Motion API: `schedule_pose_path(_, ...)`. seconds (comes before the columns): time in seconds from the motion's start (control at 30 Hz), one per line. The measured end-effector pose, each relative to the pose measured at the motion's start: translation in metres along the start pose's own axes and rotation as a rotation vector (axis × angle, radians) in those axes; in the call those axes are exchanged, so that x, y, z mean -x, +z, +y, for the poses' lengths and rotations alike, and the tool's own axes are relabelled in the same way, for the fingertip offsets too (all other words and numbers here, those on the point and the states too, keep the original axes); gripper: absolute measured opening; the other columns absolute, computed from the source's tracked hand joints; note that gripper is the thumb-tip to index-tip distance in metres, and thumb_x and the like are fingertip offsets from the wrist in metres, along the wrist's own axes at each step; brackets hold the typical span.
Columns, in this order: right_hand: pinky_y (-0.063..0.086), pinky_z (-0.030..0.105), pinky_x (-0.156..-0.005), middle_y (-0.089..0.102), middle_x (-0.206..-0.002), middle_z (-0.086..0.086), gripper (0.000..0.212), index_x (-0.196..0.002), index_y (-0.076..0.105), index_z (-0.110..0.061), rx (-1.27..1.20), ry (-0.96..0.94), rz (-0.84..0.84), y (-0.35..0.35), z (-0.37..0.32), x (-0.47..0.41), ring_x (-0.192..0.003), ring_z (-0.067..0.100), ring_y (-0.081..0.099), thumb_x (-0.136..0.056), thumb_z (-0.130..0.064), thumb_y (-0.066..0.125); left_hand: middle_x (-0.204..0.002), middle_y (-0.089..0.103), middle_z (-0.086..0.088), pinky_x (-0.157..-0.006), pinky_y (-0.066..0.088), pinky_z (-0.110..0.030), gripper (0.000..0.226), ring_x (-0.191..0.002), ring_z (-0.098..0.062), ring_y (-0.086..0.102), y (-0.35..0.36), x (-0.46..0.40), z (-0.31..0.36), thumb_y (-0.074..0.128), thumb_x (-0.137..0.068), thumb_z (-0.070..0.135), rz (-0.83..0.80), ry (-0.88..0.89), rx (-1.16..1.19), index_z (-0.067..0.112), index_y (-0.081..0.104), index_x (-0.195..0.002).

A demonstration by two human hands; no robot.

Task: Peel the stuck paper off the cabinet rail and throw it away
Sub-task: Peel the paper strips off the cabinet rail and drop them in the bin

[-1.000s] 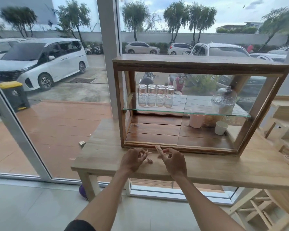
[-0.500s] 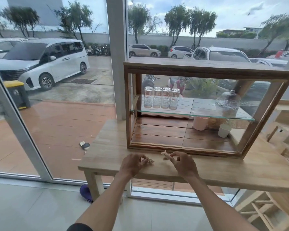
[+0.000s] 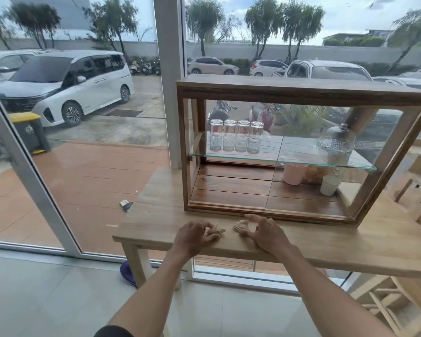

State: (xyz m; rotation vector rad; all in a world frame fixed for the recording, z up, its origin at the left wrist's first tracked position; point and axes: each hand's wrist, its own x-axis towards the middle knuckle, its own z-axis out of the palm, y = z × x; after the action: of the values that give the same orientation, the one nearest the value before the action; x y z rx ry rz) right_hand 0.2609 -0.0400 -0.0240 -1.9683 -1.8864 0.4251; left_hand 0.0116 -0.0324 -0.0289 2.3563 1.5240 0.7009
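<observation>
Watching the head view, I saw both hands had come away from the cabinet rail [image 3: 265, 210] and settled on the wooden table [image 3: 156, 215] just in front of it, lower and nearer the table's front edge than a second earlier. The left hand [image 3: 195, 235] was curled around a crumpled scrap of paper [image 3: 216, 230], fingertips pinching it against the tabletop; the right hand [image 3: 263, 233] had its thumb and forefinger closed on a second paper scrap [image 3: 241, 224], the remaining fingers spread loosely. A second ago the right hand held its piece up near the rail; here it was down by the table, so I judged the peeling itself was done or nearly so, though the rail was too small in view for me to tell if any residue remained. The glass-fronted display cabinet [image 3: 301, 91] stood undisturbed. What seemed left was gathering the two scraps together and carrying them to a bin; I saw none indoors.
</observation>
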Motion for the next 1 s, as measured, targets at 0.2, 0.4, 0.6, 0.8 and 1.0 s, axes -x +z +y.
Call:
schedule_pose_path(0.2, 0.05, 0.036, -0.085, 0.073, -0.104, 0.005, 0.04, -0.109, 0.07, -0.042, -0.037, 0.005, 0.012, 0.001, -0.003, -0.003, -0.101, 0.024, 0.065, -0.077, -0.064, 0.068, -0.087, 0.074, 0.006, -0.065, 0.054, -0.036, 0.034, -0.078, -0.017, 0.067, 0.008, -0.001, 0.011, 0.061, -0.084, 0.06, 0.06, -0.084, -0.012, 0.03, 0.073, -0.095)
schedule_pose_path(0.4, 0.05, 0.032, -0.072, 0.073, -0.084, -0.001, 0.037, -0.101, 0.073, -0.041, -0.08, 0.011, 0.054, 0.003, -0.006, 0.002, -0.086, 0.019, 0.068, -0.075, -0.067, 0.068, -0.082, 0.073, 0.006, -0.064, 0.056, -0.039, 0.031, -0.074, -0.017, 0.066, 0.012, -0.003, 0.012, 0.059, -0.088, 0.054, 0.054, -0.074, -0.016, 0.027, 0.072, -0.092)
schedule_pose_path(0.6, 0.045, 0.029, -0.064, 0.066, -0.069, -0.007, 0.029, -0.104, 0.074, -0.038, -0.087, -0.056, 0.057, 0.008, -0.027, 0.006, -0.071, 0.015, 0.066, -0.08, -0.054, 0.071, -0.087, 0.073, 0.004, -0.062, 0.051, -0.031, 0.024, -0.075, -0.013, 0.065, 0.002, 0.006, 0.002, 0.061, -0.091, 0.044, 0.104, -0.061, -0.011, 0.024, 0.074, -0.094)
schedule_pose_path(0.8, 0.049, 0.031, -0.06, 0.069, -0.063, -0.006, 0.03, -0.107, 0.074, -0.032, -0.083, -0.175, 0.081, 0.028, -0.081, 0.007, -0.061, 0.014, 0.065, -0.083, -0.049, 0.071, -0.086, 0.07, 0.003, -0.061, 0.043, -0.028, 0.023, -0.073, -0.012, 0.06, -0.037, 0.038, -0.032, 0.063, -0.091, 0.042, 0.167, -0.152, -0.002, 0.021, 0.073, -0.094)
schedule_pose_path(1.0, 0.05, 0.031, -0.059, 0.064, -0.058, -0.009, 0.021, -0.105, 0.073, -0.035, -0.094, -0.324, 0.033, 0.063, -0.158, 0.015, -0.055, 0.009, 0.059, -0.085, -0.043, 0.071, -0.085, 0.073, 0.003, -0.06, 0.043, -0.027, 0.025, -0.078, -0.016, 0.067, -0.085, 0.089, -0.086, 0.064, -0.089, 0.045, 0.248, -0.291, -0.024, 0.023, 0.074, -0.089)
